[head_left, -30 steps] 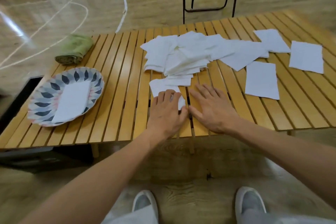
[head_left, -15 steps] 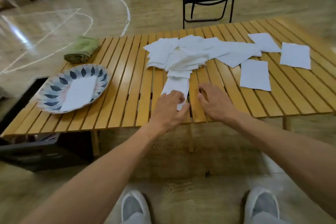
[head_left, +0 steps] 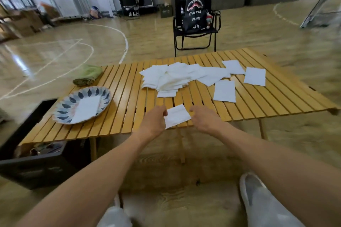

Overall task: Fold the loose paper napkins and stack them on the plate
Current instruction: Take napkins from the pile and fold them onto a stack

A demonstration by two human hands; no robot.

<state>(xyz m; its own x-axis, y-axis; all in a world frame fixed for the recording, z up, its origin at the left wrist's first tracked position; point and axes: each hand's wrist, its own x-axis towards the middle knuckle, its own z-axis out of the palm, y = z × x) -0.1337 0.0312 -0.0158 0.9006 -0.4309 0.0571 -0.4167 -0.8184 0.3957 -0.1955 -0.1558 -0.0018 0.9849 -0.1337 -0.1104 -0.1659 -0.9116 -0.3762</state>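
Left hand (head_left: 154,122) pinches folded napkin (head_left: 176,116) at table's 6 o'clock edge; right hand (head_left: 203,119) fingers loosely curled, just beside it. Plate (head_left: 64,104) at 9 o'clock holds approx. one napkin; loose pile (head_left: 167,77) at 12 left, so early days.

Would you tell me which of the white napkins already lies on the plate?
The folded napkin lying on the patterned plate at the table's left; all others are on the slats or in the left hand.

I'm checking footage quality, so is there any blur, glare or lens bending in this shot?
Head view: motion blur smears the floor at the right edge; window glare streaks the floor far left; wide-angle distortion bows the table; the folded napkin and plate stay fairly sharp.
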